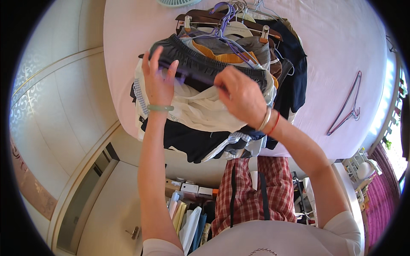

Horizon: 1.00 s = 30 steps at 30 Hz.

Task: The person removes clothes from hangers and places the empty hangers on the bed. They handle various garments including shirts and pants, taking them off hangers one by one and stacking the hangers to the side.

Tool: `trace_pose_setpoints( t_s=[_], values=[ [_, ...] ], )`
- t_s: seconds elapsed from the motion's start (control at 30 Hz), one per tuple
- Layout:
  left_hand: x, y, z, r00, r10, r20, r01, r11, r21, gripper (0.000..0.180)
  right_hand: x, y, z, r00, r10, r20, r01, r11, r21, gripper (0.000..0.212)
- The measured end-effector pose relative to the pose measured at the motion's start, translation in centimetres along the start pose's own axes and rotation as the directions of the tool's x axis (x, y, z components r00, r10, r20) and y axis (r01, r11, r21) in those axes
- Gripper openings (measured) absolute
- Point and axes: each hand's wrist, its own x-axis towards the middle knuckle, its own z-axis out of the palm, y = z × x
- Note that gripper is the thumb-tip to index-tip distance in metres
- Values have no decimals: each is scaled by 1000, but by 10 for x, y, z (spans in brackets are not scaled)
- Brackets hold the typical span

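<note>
The room is bright overall, with strong daylight coming from the window (399, 155) beyond the right edge of the pink sheet (324, 38), where the panes burn out to white. That edge takes a cool, bluish cast, while the pale panels (70, 91) past the left edge carry a soft sheen. Shadows are gentle; the space below the near edge is dimmer, and the black clothes (194, 143) there lose much of their detail. The right hand (242, 96) is smeared by motion, the left hand (159, 83) slightly soft. Fisheye distortion bows the sheet's sides, and black corners with a bluish fringe close the circle.
</note>
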Motion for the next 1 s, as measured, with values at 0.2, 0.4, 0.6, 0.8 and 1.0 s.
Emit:
trace_pose_setpoints(
  t_s=[0.2, 0.4, 0.6, 0.8, 1.0],
  values=[
    [-12, -11, -17, 973, 29, 231, -2, 993, -115, 20, 12, -32, 11, 978, 73, 194, -19, 964, -267, 33],
    [-20, -6, -33, 956, 2, 293, 64, 974, -215, 38, 24, -21, 26, 990, -131, 57, 142, 947, -287, 16],
    [-17, -14, -26, 984, -17, 175, 5, 998, 66, 42, 6, -10, 8, 994, -43, 102, 68, 965, -252, 11],
    [3, -22, -42, 943, -252, 217, 243, 968, 66, 44, -13, -9, -26, 982, -34, 187, 74, 974, -213, 8],
    [13, -76, -47, 695, -376, 613, 642, 709, -293, 46, -28, -4, -48, 995, -35, 95, 30, 998, 46, 12]
  ],
)
